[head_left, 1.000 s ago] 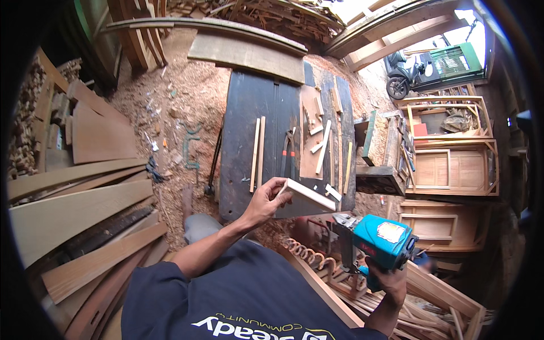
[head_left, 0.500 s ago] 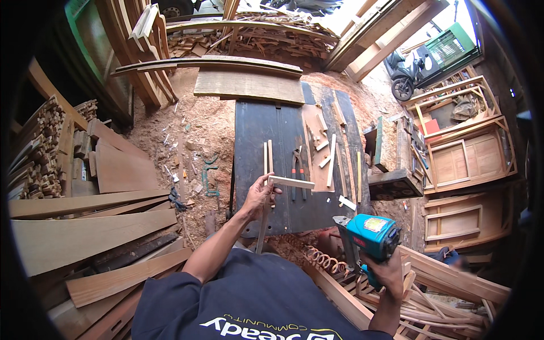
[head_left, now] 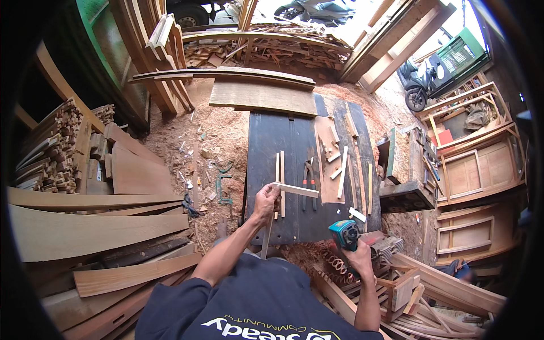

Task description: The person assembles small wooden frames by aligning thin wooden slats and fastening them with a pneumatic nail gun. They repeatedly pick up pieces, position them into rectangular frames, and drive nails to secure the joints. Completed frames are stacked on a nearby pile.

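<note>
My left hand [head_left: 267, 203] pinches two narrow wooden strips where they meet at a corner. One pale wooden strip [head_left: 299, 191] points right over the dark worktable [head_left: 263, 136]; the other strip [head_left: 266, 241] runs down toward my body. My right hand [head_left: 360, 256] is wrapped round the grip of a teal nail gun [head_left: 344, 232], held at the table's near right edge, away from the strips. Behind my left hand, thin sticks [head_left: 282, 170] lie on the table beside pincers [head_left: 306, 184] with red and dark handles.
Small wooden offcuts [head_left: 335, 164] lie on a board at the table's right. A wide plank [head_left: 263, 96] spans its far end. A coiled hose [head_left: 338, 265] hangs near my right arm. Timber [head_left: 96, 226] is stacked at left, and wooden frames [head_left: 479, 175] stand at right.
The nail gun has moved left, closer to the held strips, and turned in my right hand. My left hand keeps its hold on the strips. The whole view has shifted slightly.
</note>
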{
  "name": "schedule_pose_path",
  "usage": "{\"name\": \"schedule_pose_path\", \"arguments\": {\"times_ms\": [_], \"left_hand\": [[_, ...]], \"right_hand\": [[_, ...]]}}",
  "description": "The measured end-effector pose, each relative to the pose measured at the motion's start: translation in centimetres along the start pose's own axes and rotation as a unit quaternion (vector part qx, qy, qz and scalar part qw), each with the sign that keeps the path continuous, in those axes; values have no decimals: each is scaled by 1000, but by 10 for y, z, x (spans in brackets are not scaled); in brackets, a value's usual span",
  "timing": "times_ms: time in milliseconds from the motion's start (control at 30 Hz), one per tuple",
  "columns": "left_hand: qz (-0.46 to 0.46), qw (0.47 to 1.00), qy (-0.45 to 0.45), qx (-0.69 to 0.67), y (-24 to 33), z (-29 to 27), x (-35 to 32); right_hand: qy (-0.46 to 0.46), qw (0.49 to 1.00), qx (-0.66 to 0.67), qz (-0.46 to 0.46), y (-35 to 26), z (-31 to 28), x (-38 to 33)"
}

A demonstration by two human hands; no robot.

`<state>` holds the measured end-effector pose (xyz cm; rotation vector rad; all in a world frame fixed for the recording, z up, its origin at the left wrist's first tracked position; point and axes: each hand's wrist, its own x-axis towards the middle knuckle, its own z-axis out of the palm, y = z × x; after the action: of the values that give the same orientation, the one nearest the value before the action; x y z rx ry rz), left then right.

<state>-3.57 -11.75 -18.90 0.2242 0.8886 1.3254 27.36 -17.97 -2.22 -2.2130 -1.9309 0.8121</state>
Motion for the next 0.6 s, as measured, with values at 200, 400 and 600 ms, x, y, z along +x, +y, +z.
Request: {"name": "schedule_pose_path", "arguments": {"times_ms": [200,400,600], "left_hand": [[44,998,-22,29,0,9,-4],[56,997,-33,52,0,19,-4],[6,998,-8,62,12,20,5]], "right_hand": [[-29,999,42,10,9,5,3],[1,999,37,22,11,10,9],[-14,1000,-21,18,42,41,38]]}}
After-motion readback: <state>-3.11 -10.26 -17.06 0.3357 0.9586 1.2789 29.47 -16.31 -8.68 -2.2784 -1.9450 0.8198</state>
